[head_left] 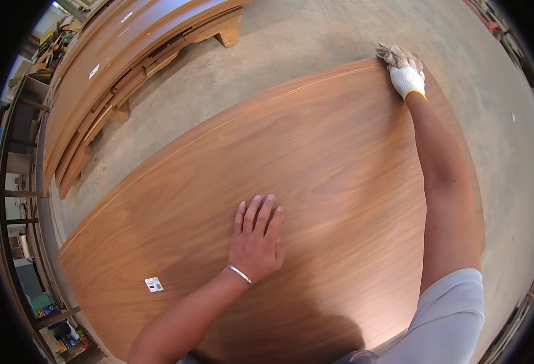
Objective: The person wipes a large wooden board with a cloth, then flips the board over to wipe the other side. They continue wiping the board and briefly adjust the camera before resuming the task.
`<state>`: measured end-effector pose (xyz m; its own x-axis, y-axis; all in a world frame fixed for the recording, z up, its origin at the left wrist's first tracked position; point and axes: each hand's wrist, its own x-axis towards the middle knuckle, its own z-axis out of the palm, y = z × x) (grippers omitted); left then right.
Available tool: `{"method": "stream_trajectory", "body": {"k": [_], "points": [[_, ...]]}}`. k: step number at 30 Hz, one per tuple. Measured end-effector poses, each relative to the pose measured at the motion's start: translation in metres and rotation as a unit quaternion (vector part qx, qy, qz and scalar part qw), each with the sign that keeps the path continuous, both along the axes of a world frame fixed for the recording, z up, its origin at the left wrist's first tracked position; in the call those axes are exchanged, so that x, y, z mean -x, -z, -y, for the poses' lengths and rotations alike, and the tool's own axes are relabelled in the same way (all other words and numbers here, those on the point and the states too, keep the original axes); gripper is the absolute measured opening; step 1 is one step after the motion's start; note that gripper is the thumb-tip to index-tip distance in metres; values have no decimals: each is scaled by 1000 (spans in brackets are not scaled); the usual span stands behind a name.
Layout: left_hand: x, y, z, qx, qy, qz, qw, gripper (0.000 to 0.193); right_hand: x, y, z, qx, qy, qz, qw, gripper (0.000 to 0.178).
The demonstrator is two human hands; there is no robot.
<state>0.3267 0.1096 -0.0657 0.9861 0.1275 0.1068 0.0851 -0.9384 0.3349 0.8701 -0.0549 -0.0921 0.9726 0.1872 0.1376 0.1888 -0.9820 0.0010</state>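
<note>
A large brown wood-grain panel lies flat in front of me and fills most of the head view. My left hand, bare with a silver bracelet on its wrist, rests on the middle of the panel with its fingers stretched out. At the far right corner is my right hand, in a white knit glove with a yellow cuff edge. Its fingers close on a crumpled greyish-beige cloth pressed against the panel's corner. A small white label sticks to the panel, left of my left hand.
A stack of similar wood panels stands at the far left on wooden supports. Along the left edge runs a dark-framed shelf with assorted items. Grey concrete floor shows between the stack and the panel.
</note>
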Motion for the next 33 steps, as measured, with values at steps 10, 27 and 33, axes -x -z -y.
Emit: {"method": "stream_trajectory", "body": {"k": [10,27,33], "points": [[-3,-3,-1,-11,28,-24,999,63,-82,3,35,34,18,-2,999,67],[-8,-6,1,0,15,-26,1000,66,-65,11,39,32,-86,96,991,58],[5,-7,-2,1,-3,-21,1000,65,69,9,-49,8,-238,92,967,51]]}}
